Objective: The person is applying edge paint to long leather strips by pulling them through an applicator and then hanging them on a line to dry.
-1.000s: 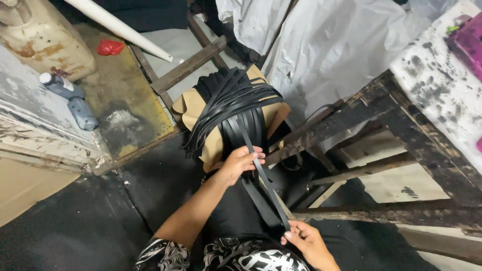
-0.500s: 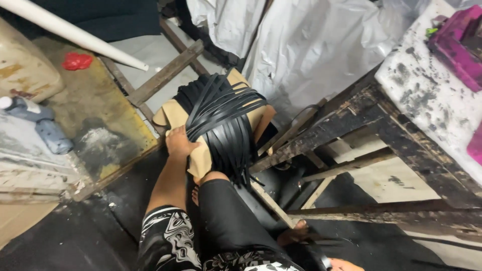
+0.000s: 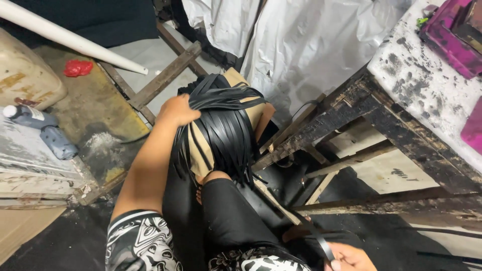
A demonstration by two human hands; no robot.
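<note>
A bundle of black strips (image 3: 226, 125) hangs over a brown cardboard box (image 3: 201, 155) on the floor in front of my knee (image 3: 226, 200). My left hand (image 3: 178, 110) lies on the bundle's upper left, fingers curled into the strips. At the bottom edge of the view, partly cut off, my right hand (image 3: 349, 258) pinches a single black strip (image 3: 319, 241) that runs up and to the left from it.
A dark wooden table frame (image 3: 351, 115) with a stained white top (image 3: 427, 85) stands at the right, a magenta box (image 3: 447, 35) on it. White plastic sheeting (image 3: 301, 45) hangs behind. At the left are a white pipe (image 3: 75, 42), a bottle (image 3: 42, 130) and a cream container (image 3: 25, 75).
My left hand left the strip by my knee and went up onto the top of the bundle. My right hand dropped toward the bottom edge with one strip. The view shifted.
</note>
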